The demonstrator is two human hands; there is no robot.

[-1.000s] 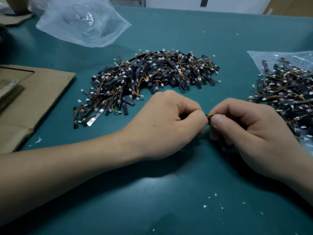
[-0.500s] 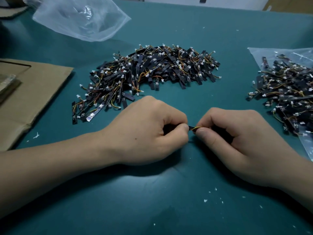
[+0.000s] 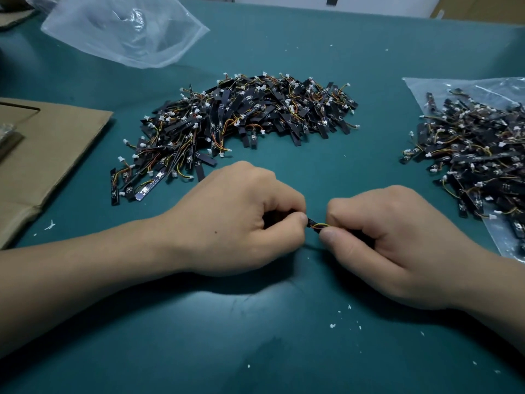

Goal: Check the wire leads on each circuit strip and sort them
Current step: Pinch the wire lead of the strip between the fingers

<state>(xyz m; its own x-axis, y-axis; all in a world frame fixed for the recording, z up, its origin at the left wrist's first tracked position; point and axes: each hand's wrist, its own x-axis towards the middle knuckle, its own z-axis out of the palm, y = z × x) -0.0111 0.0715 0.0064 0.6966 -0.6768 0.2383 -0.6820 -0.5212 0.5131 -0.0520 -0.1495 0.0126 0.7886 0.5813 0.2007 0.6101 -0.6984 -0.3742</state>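
The left hand point(image 3: 235, 220) is clamped in a pinch on the black end of 1 circuit strip point(image 3: 311, 222). The right hand point(image 3: 395, 240) pinches its wire leads point(image 3: 323, 224), low over the surface point(image 3: 284, 342). A gentle, straight tug should test the joints without tearing them. Beyond lie 2 heaps, well apart: the middle pile point(image 3: 241, 123) and the right pile point(image 3: 477, 155) on a plastic bag point(image 3: 420, 88). Which takes checked strips I cannot tell.
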